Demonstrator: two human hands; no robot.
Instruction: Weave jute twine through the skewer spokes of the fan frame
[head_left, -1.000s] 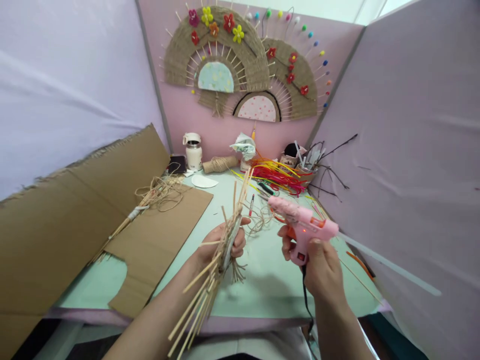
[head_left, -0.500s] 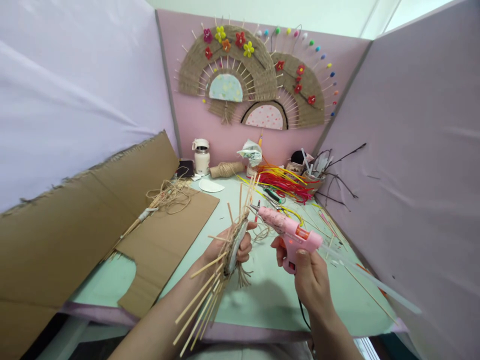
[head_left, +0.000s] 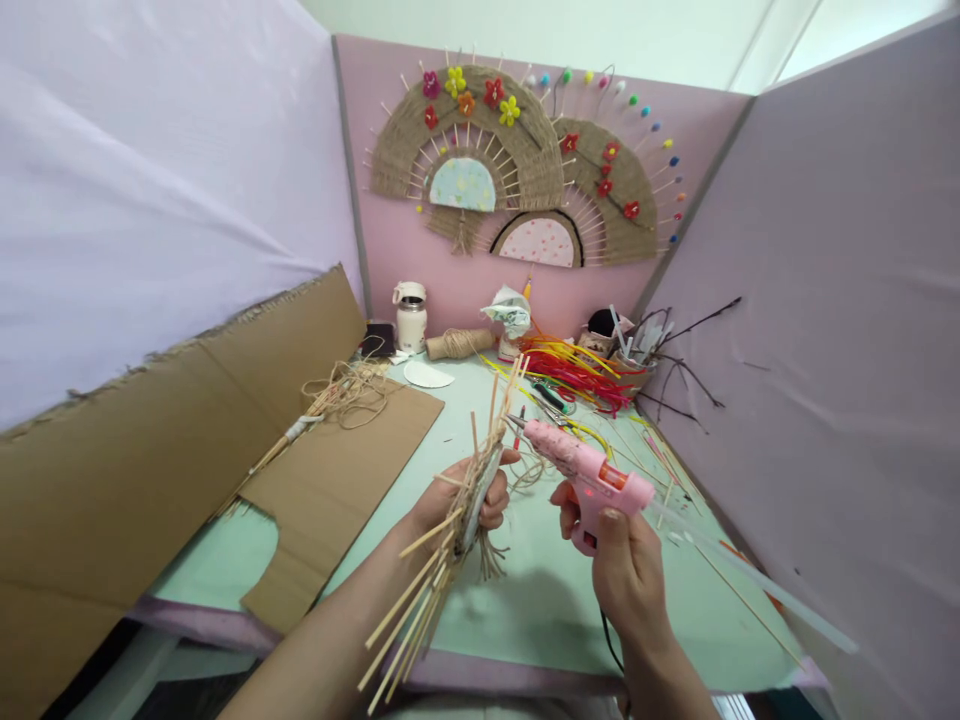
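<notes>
My left hand (head_left: 495, 495) grips a fan frame (head_left: 474, 505) made of thin wooden sticks and twine, seen nearly edge-on. Its sticks fan out toward me and upward, and a twine tassel (head_left: 491, 558) hangs below it. In my right hand (head_left: 626, 560) is a pink hot glue gun (head_left: 589, 470), fingers wrapped round its handle. The metal nozzle points left, close to the upper sticks of the frame; whether it touches them I cannot tell. A clear glue stick (head_left: 780, 592) sticks out of the gun's back end, and a black cord (head_left: 611, 640) hangs from the handle.
Cardboard pieces (head_left: 352, 460) and a twine-tied stick bundle (head_left: 307, 425) lie at left. Behind stand a white bottle (head_left: 411, 318), a twine roll (head_left: 457, 344), red and yellow pipe cleaners (head_left: 577, 375) and a container with twigs (head_left: 634, 372). Decorated fans (head_left: 465, 140) hang on the back panel.
My right hand has brought the glue gun left, so its nozzle is now near the top of the fan frame. The whole view has shifted, with the scene now lower and further right.
</notes>
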